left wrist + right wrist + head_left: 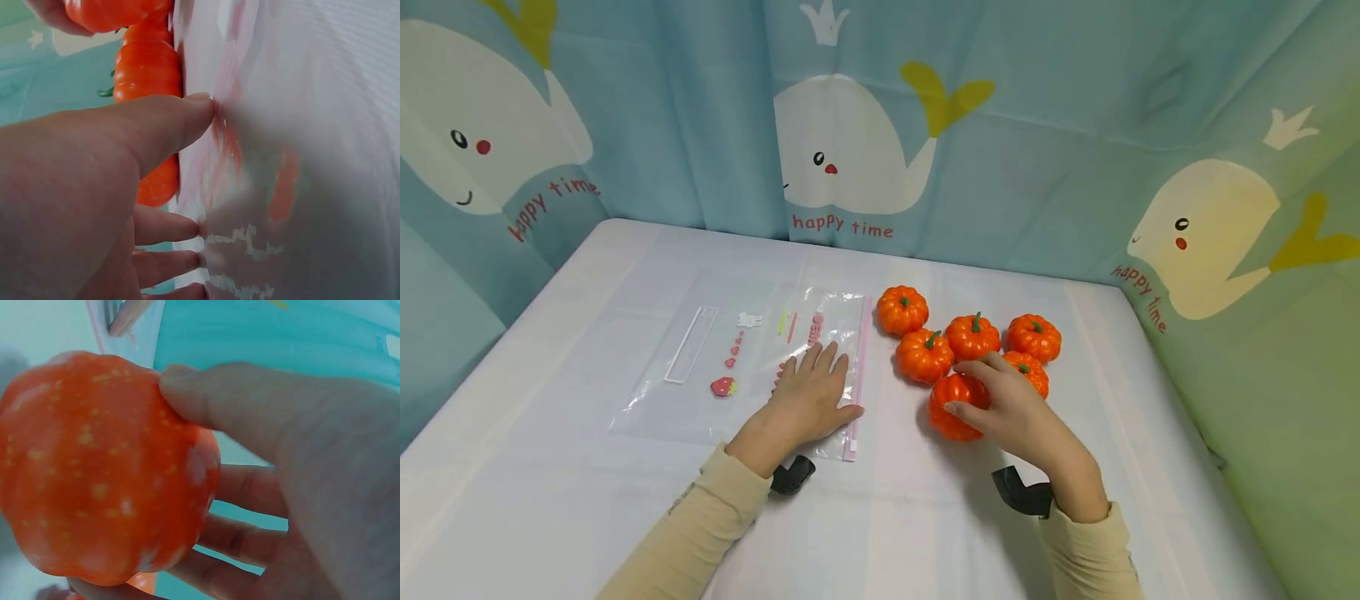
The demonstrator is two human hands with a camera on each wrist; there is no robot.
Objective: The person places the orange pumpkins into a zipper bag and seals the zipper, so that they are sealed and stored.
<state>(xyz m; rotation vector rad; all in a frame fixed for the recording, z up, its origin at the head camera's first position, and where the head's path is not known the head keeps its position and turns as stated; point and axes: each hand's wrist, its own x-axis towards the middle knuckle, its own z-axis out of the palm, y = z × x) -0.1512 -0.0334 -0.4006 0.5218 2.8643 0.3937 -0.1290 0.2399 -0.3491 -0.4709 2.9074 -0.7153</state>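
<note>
My left hand (811, 398) lies with spread, straight fingers on a clear zip bag (651, 404) printed with small pictures and a strawberry. In the left wrist view its thumb (169, 122) touches the bag near the pink zip strip (228, 69). With my right hand (1018, 410) I grip an orange toy pumpkin (953, 408), thumb on one side and fingers round the other. The right wrist view shows this glossy, yellow-flecked pumpkin (103, 469) large, its stem hidden. The bag lies flat, its pink zip edge facing the pumpkins.
Several more orange pumpkins with green stems, among them one at the back (902, 312) and one at the right (1034, 337), stand close beyond my right hand. Whale-print curtains (1037, 192) hang behind and beside the white table (535, 467).
</note>
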